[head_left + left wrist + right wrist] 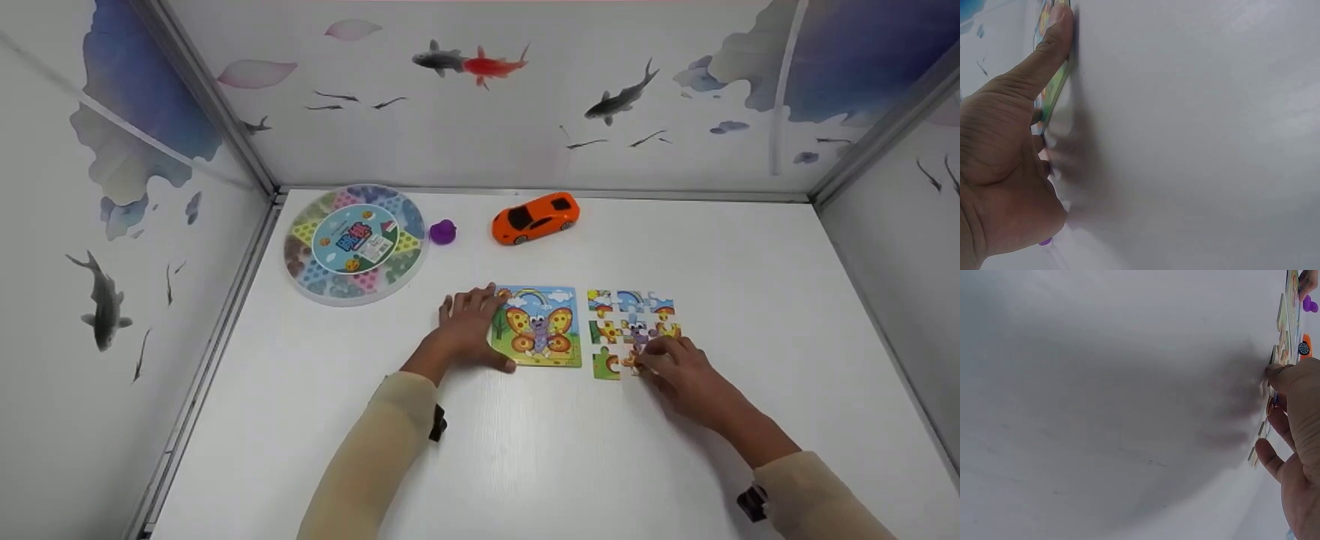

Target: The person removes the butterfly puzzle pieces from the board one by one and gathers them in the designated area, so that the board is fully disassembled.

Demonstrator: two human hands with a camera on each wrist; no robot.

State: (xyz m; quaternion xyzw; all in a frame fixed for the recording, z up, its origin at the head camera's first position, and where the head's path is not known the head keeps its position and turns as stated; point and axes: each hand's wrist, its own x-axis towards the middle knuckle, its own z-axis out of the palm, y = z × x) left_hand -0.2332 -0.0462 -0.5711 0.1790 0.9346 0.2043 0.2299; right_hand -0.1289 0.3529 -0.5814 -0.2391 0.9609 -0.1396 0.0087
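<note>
A square picture board (pixel 551 352) showing a butterfly under a rainbow lies flat on the white table. My left hand (pixel 469 330) rests at its left side, fingers spread by the upper left corner and thumb along the lower left; the thumb (pixel 1044 59) lies straight at the board's edge in the left wrist view. Right of the board, several jigsaw pieces (pixel 606 364) lie in loose rows with small gaps. My right hand (pixel 686 379) pinches a puzzle piece (pixel 631 361) of the bottom row between thumb and fingertips, low over the table. Its fingers partly cover the neighbouring pieces.
Behind the board stands an orange toy car (pixel 536 219). Farther left are a small purple toy (pixel 443 232) and a round board-game box (pixel 300 281). Patterned panels (pixel 555 112) with metal frame edges enclose the table at the back and sides.
</note>
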